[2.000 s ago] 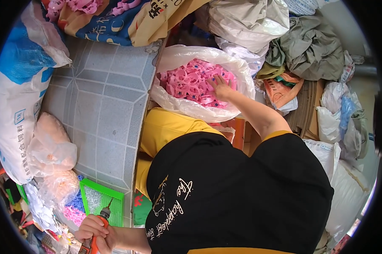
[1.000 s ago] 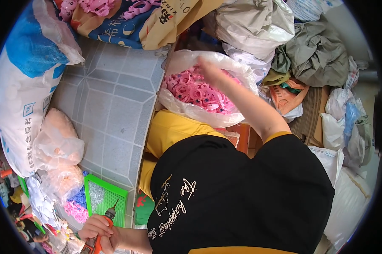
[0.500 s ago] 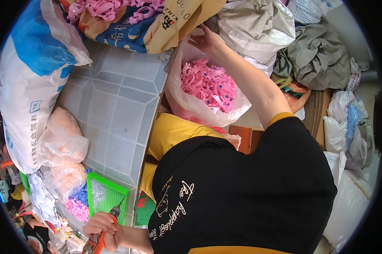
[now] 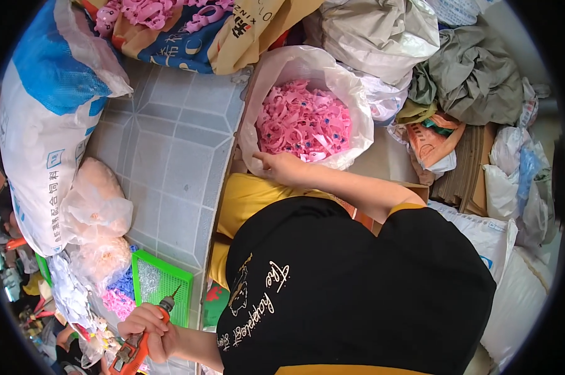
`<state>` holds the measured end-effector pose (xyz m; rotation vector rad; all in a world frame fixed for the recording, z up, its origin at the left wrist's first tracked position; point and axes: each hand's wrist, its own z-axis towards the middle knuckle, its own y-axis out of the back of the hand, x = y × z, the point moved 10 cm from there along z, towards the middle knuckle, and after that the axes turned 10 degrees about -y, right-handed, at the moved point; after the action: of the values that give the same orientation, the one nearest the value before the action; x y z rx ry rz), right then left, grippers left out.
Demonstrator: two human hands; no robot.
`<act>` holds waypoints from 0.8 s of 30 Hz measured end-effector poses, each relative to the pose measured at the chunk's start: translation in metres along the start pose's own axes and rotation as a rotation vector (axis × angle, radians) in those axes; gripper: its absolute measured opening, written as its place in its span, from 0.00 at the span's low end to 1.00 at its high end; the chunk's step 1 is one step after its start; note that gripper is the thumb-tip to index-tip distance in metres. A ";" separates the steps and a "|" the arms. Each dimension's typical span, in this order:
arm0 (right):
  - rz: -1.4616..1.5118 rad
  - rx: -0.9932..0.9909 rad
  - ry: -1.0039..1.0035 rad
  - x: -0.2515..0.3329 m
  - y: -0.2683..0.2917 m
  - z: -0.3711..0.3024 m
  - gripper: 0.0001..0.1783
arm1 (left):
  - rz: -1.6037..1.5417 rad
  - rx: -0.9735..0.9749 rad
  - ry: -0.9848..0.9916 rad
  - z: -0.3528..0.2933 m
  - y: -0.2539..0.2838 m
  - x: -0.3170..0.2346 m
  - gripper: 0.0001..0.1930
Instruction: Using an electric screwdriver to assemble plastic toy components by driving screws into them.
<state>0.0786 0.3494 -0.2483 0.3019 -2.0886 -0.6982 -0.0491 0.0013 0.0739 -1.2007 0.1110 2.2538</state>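
My left hand (image 4: 146,328) is closed around an orange electric screwdriver (image 4: 130,355), whose thin bit points up and away over a green mesh tray (image 4: 183,276). Small silvery pieces lie heaped at one side of that tray. At the near left rim of a translucent white plastic bag (image 4: 360,145), my right hand (image 4: 281,169) is closed on the edge. Inside this wide-mouthed bag is a heap of pink plastic parts (image 4: 304,119), some with small blue bits on them. The undersides of my right fingers are hidden.
A grey tile-patterned tabletop (image 4: 181,169) lies to the left. Beyond it stands a printed sack (image 4: 232,53) topped with pink parts. A large white-and-blue sack (image 4: 35,162), clear bags of peach-coloured parts (image 4: 95,194) and blue pieces (image 4: 125,284) line its left side. Cloth and flattened cardboard (image 4: 467,172) are at right.
My right hand has come from the bag's far rim to its near left rim, and the bag's mouth is wider. My left hand and the screwdriver have shifted slightly left.
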 end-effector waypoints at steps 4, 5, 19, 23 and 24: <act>0.033 0.028 -0.083 -0.032 0.048 -0.023 0.31 | 0.049 -0.068 -0.018 -0.006 0.000 -0.008 0.12; -0.074 0.015 -0.179 -0.044 0.070 -0.030 0.29 | 0.117 -0.076 -0.004 -0.010 0.006 -0.014 0.12; -0.204 0.446 0.164 0.114 0.083 -0.072 0.14 | 0.179 -0.129 0.099 -0.015 0.036 -0.050 0.20; 0.175 0.711 0.274 0.210 0.049 -0.080 0.11 | 0.173 -0.303 0.151 -0.034 0.061 -0.058 0.28; 0.246 0.712 0.329 0.234 0.045 -0.076 0.10 | 0.168 -0.341 0.132 -0.041 0.066 -0.061 0.30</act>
<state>0.0076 0.2516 -0.0298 0.4997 -1.9386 0.2522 -0.0280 -0.0943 0.0848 -1.5697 -0.1334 2.4039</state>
